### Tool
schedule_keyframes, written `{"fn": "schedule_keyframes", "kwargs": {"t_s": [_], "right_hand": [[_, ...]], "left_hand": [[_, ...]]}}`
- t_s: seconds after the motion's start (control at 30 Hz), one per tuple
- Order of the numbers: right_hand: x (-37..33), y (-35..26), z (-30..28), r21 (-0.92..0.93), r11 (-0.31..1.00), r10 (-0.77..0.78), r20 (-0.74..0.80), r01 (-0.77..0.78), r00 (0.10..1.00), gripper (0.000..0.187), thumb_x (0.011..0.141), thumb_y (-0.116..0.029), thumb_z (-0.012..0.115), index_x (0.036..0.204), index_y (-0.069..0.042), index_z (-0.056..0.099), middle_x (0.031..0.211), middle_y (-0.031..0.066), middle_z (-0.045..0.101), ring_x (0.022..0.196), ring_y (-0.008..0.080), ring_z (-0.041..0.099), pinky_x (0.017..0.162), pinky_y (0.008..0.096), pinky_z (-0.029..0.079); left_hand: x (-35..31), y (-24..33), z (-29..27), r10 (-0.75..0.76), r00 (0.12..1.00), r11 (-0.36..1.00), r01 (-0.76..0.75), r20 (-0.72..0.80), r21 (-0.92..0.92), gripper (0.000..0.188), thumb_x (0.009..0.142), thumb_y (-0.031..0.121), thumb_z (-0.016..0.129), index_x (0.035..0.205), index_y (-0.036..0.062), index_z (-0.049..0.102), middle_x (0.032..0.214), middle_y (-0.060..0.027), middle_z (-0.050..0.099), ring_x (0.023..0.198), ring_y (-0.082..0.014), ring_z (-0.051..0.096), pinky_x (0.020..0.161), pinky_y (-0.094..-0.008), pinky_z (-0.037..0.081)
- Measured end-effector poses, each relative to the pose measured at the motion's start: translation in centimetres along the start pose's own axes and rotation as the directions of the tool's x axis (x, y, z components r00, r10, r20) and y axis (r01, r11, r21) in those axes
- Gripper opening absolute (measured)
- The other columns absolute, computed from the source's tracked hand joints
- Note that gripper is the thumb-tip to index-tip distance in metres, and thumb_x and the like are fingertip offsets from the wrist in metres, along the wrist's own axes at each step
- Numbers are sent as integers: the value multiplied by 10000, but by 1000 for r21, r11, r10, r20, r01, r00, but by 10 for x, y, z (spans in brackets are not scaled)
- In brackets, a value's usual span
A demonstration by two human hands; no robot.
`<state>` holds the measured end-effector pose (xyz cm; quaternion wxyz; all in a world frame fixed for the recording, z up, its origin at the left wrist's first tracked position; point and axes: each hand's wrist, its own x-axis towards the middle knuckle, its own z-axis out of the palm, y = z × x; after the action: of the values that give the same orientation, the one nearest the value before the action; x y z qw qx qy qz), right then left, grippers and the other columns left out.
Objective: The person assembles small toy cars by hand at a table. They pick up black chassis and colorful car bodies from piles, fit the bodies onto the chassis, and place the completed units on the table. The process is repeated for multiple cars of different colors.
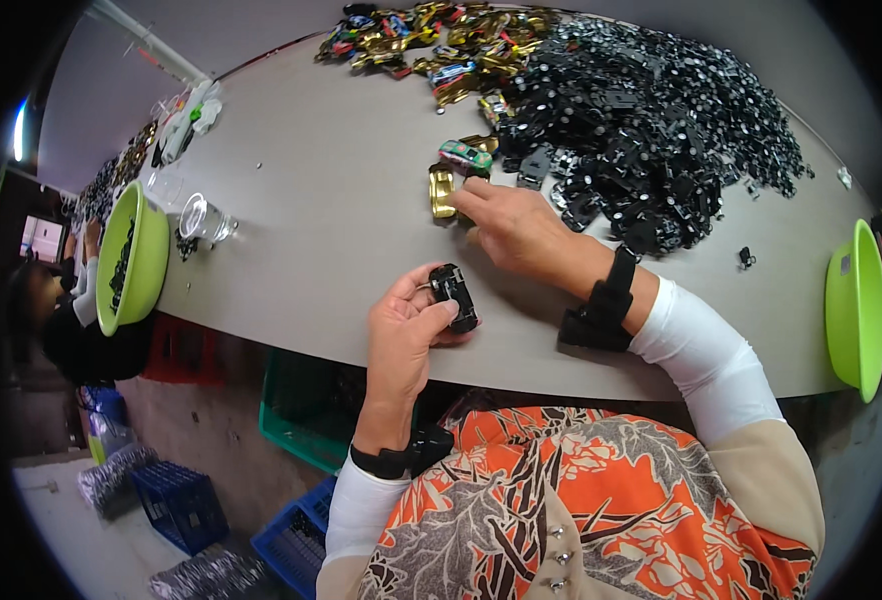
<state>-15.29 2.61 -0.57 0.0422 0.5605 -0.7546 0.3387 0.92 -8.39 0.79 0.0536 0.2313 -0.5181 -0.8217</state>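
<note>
My left hand (pixel 408 318), near the table's front edge, is closed round a toy car (pixel 453 297) with its black underside facing up. Farther off, my right hand (pixel 516 225) reaches in with bent fingers among a few toy car bodies. Just left of its fingertips lies a gold car body (pixel 442 192). A green and pink car body (pixel 465 155) sits right behind it. Whatever those fingertips pinch is hidden by the hand. A dark chassis piece (pixel 534 168) lies beyond the knuckles, at the edge of a heap of black car chassis (pixel 651 120).
Gold and coloured car bodies (pixel 391 45) are heaped at the back. Green basins (pixel 854 310) stand at both table ends, with a clear plastic cup (pixel 206 220) by the left one. Another person (pixel 81 290) works at far left. Crates (pixel 176 505) sit below the table.
</note>
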Motion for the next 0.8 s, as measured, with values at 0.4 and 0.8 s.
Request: {"fn": "schedule_keyframes", "kwargs": {"t_s": [0.4, 0.8], "right_hand": [[-79, -13, -55, 834, -400, 383, 530, -381, 756, 230, 802, -43, 651, 998, -45, 532, 812, 51, 622, 522, 83, 463, 462, 243, 379], [-114, -33, -54, 337, 865, 463, -248, -372, 851, 244, 744, 40, 600, 976, -2, 535, 873, 104, 569, 592, 108, 527, 504, 252, 432]], "left_hand": [[6, -10, 12, -78, 992, 992, 88, 101, -94, 278, 801, -49, 557, 1073, -25, 506, 923, -86, 598, 752, -145, 634, 619, -273, 579], [9, -27, 42, -111, 965, 990, 128, 236, -60, 269, 774, -34, 640, 1001, 14, 504, 889, -80, 627, 729, -145, 652, 567, -268, 585]]}}
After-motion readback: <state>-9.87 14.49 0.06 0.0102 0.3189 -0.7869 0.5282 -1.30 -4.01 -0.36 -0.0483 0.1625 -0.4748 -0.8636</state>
